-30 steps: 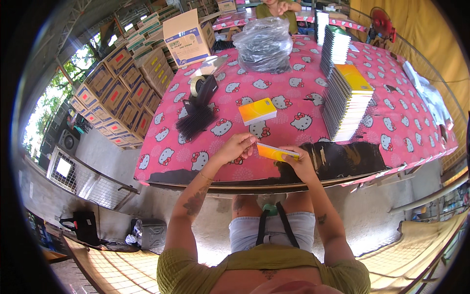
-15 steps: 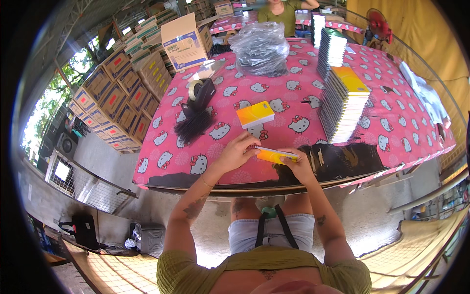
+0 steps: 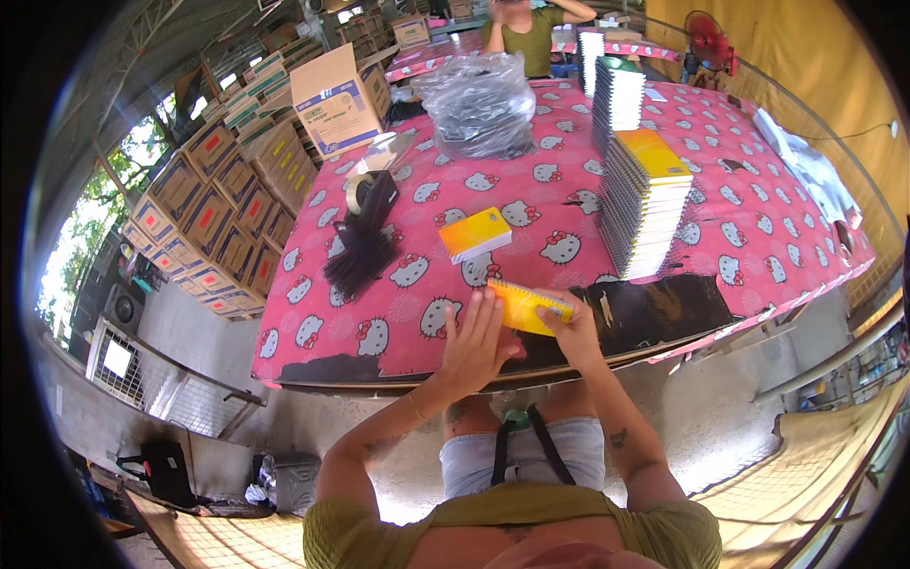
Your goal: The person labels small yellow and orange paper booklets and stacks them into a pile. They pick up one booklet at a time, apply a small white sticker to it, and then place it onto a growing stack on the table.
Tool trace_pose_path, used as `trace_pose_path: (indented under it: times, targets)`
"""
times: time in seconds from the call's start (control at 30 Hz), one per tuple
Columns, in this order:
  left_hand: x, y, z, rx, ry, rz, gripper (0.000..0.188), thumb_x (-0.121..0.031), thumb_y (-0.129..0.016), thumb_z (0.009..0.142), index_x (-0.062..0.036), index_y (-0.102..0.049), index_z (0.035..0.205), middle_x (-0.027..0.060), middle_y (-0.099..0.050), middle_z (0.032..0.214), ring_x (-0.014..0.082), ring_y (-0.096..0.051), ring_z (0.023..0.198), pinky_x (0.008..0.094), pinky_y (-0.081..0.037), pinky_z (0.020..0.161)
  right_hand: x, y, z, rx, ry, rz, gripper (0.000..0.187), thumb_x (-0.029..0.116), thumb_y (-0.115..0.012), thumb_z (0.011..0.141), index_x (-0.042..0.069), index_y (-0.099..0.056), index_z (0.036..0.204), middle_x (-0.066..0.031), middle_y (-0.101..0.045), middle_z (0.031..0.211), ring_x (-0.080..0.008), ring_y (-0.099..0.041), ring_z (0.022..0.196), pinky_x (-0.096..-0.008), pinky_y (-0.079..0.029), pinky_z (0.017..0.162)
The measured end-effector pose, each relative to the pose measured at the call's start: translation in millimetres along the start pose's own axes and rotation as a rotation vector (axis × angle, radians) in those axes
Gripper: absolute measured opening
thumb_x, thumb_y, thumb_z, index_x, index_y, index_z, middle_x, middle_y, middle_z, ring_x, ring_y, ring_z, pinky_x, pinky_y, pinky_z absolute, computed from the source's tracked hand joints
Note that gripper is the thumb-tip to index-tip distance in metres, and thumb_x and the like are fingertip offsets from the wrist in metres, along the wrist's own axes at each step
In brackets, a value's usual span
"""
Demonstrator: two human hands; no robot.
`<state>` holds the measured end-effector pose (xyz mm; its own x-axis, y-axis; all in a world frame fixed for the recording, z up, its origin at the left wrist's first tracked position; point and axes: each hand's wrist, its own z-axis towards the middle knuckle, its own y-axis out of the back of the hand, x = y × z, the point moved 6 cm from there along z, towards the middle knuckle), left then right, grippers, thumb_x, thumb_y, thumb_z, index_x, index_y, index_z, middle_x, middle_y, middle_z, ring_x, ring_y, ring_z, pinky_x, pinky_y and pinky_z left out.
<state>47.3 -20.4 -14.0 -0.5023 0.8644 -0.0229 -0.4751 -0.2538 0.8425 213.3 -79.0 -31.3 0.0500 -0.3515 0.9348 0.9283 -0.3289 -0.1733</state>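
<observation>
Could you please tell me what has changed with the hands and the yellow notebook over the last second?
Very little changed. The left hand has stayed flat against the near end of the yellow notebook, and the right hand still grips its far end at the table edge. The small yellow notebook, the tall notebook stack and the black bundle have not moved.
</observation>
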Motion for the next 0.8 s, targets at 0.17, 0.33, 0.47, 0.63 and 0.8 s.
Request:
trace_pose_path:
  times: [0.17,0.33,0.47,0.63,0.8]
  targets:
    - [6,19,37,0.016,-0.020,0.193,0.089,-0.053,-0.056,0.089,0.0069,-0.029,0.150,0.0273,-0.027,0.158,0.0433,-0.023,0.148,0.0702,-0.004,0.113,4,-6,-4,0.008,-0.042,0.030,0.029,0.009,-0.068,0.094,-0.001,-0.065,0.121,-0.0033,-0.068,0.107,-0.0092,-0.062,0.097,-0.0247,-0.051,0.085]
    - [-7,31,34,-0.067,-0.026,0.156,0.083,-0.051,-0.055,0.091,0.0059,-0.035,0.147,0.0266,-0.030,0.156,0.0429,-0.026,0.147,0.0701,-0.011,0.112,18,-8,-4,0.101,0.074,-0.082,0.028,0.008,-0.065,0.096,-0.002,-0.064,0.122,-0.0061,-0.069,0.111,-0.0095,-0.061,0.099,-0.0255,-0.049,0.089]
    - [-23,18,24,0.089,-0.118,0.016,0.080,-0.049,-0.054,0.091,0.0082,-0.037,0.144,0.0310,-0.032,0.153,0.0465,-0.027,0.145,0.0682,-0.014,0.113,29,-8,-6,0.045,-0.060,0.061,0.030,0.006,-0.065,0.095,-0.001,-0.062,0.125,-0.0052,-0.068,0.112,-0.0095,-0.061,0.099,-0.0249,-0.049,0.087]
    - [-23,41,45,-0.073,-0.077,0.234,0.090,-0.058,-0.063,0.083,0.0042,-0.040,0.144,0.0247,-0.038,0.152,0.0400,-0.033,0.143,0.0642,-0.024,0.111,22,-22,-9,0.151,-0.039,0.033,0.033,0.007,-0.065,0.095,-0.003,-0.060,0.126,-0.0062,-0.067,0.113,-0.0100,-0.062,0.100,-0.0268,-0.051,0.091]
    - [-37,22,18,0.077,-0.157,0.015,0.088,-0.055,-0.057,0.088,0.0076,-0.034,0.146,0.0306,-0.033,0.152,0.0466,-0.030,0.143,0.0673,-0.015,0.114,23,-6,-9,0.089,-0.116,0.164,0.035,0.001,-0.064,0.094,-0.003,-0.060,0.128,-0.0078,-0.068,0.118,-0.0106,-0.061,0.105,-0.0261,-0.050,0.092]
